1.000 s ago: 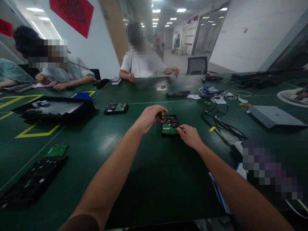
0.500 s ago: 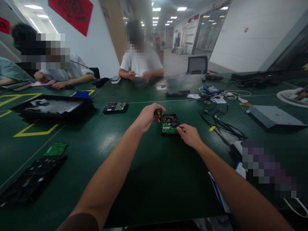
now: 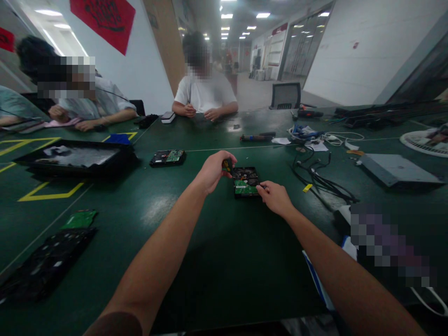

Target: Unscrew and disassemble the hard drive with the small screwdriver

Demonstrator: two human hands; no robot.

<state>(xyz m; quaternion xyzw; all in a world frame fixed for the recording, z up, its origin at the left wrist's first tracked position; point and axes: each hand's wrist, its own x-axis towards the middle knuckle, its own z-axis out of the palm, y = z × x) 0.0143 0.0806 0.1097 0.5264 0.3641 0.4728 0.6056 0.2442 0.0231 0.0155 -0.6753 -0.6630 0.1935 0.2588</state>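
A hard drive point(image 3: 246, 176) lies on the green table in front of me, its green circuit board point(image 3: 246, 187) on the near half and dark metal on the far half. My left hand point(image 3: 217, 171) is closed at the drive's upper left corner around a black-and-yellow handle point(image 3: 227, 165) that looks like a screwdriver's. Its shaft and tip do not show. At the drive's right edge, my right hand point(image 3: 275, 196) pinches with thumb and forefinger, gripping the drive's side near the board.
Another hard drive point(image 3: 167, 157) lies left, beyond a black tray point(image 3: 84, 156). More drives point(image 3: 49, 261) and a loose green board point(image 3: 80, 219) sit at the near left. On the right are black cables point(image 3: 320, 177) and a grey metal box point(image 3: 401, 169). Two people point(image 3: 206, 93) sit opposite and left.
The handle in my left hand has turned slightly, showing less of its yellow end. My right hand keeps its place on the drive. The whole view has shifted a little.
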